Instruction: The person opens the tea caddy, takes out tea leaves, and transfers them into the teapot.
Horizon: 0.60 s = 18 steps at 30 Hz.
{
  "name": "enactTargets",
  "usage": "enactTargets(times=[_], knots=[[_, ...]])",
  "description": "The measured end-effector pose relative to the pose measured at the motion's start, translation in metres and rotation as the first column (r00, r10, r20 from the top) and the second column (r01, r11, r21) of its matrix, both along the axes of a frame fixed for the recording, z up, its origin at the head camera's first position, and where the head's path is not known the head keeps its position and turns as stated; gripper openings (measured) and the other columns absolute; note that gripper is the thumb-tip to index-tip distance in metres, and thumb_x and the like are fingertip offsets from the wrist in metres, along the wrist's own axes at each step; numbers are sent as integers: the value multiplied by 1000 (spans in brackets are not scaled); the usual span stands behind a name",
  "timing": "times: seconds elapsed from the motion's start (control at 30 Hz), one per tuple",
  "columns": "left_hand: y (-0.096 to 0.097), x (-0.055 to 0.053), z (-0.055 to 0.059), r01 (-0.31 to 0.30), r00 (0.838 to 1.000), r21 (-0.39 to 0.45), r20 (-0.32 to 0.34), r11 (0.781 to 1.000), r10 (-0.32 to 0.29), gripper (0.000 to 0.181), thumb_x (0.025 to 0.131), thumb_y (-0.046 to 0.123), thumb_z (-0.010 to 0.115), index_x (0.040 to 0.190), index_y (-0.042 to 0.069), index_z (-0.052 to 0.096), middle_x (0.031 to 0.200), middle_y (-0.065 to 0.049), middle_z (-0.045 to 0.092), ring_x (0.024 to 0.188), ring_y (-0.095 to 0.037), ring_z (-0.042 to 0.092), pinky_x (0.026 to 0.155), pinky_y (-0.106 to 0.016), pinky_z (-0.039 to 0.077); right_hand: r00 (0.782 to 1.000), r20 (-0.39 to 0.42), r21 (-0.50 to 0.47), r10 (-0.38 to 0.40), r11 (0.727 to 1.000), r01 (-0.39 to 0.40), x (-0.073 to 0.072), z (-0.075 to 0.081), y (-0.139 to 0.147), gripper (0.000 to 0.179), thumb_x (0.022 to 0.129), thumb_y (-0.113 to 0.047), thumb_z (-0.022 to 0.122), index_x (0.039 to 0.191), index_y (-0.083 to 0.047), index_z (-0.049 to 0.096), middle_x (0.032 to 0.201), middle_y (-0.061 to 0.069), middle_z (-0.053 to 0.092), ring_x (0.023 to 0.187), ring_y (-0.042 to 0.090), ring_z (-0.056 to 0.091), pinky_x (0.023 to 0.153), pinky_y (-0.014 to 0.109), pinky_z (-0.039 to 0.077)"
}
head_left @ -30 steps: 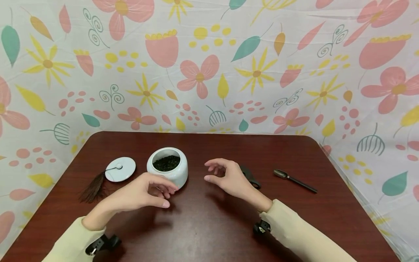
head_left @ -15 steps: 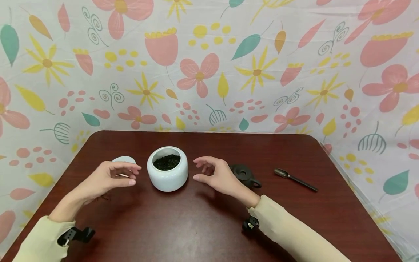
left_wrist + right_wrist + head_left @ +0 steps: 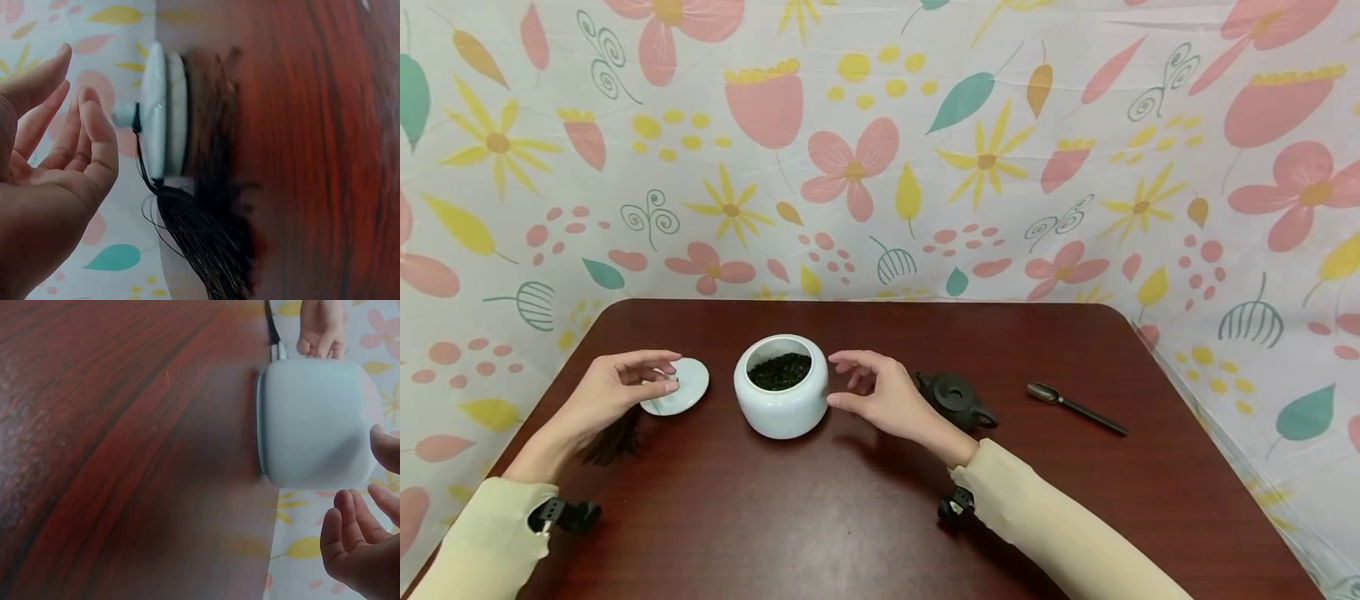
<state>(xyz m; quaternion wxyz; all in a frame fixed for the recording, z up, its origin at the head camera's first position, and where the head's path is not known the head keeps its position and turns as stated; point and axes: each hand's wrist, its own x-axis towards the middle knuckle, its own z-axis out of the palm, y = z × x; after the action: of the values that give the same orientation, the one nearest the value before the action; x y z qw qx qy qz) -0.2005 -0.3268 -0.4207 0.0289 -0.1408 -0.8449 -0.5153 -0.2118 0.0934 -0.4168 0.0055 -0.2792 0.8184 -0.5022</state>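
My left hand point(image 3: 602, 400) hovers over the white round lid point(image 3: 694, 390), its fingers loosely bent and holding nothing. In the left wrist view the lid's knob point(image 3: 124, 115) is just beyond the fingertips, with a small gap between. A dark tassel point(image 3: 200, 237) hangs from that knob; the left hand partly covers it in the head view. The white jar point(image 3: 782, 414), holding dark tea leaves point(image 3: 781, 372), stands uncovered to the right of the lid. At the jar's right side is my right hand point(image 3: 887, 396), fingers relaxed; whether the fingertips touch the jar I cannot tell.
Behind the right hand sits a small dark teapot point(image 3: 953, 393), partly hidden. A tea scoop point(image 3: 1077, 407) with a dark handle lies farther right. The brown table point(image 3: 850, 525) ends at a flower-patterned cloth point(image 3: 865, 92) at the back.
My left hand has moved left from in front of the jar to above the lid. My right hand has shifted left to the jar's side, uncovering more of the teapot.
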Motion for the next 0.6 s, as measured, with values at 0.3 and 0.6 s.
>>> enactTargets(times=[0.3, 0.6], knots=[[-13, -13, -8, -59, 998, -194, -32, 979, 54, 44, 90, 8, 85, 129, -5, 71, 108, -17, 69, 86, -9, 63, 66, -22, 51, 1000, -12, -23, 11, 1000, -11, -3, -1, -6, 52, 88, -12, 89, 135, -10, 69, 126, 12, 70, 99, 28, 68, 81, 47, 56], [-14, -20, -10, -97, 995, -284, -58, 954, 84, 38, 88, 8, 87, 122, -5, 75, 104, -16, 65, 83, -14, 51, 67, -23, 43, 1000, -18, -8, -1, 1000, 1, -5, -1, -11, 54, 87, -14, 90, 137, -13, 69, 127, 1, 69, 98, 25, 68, 82, 41, 57]])
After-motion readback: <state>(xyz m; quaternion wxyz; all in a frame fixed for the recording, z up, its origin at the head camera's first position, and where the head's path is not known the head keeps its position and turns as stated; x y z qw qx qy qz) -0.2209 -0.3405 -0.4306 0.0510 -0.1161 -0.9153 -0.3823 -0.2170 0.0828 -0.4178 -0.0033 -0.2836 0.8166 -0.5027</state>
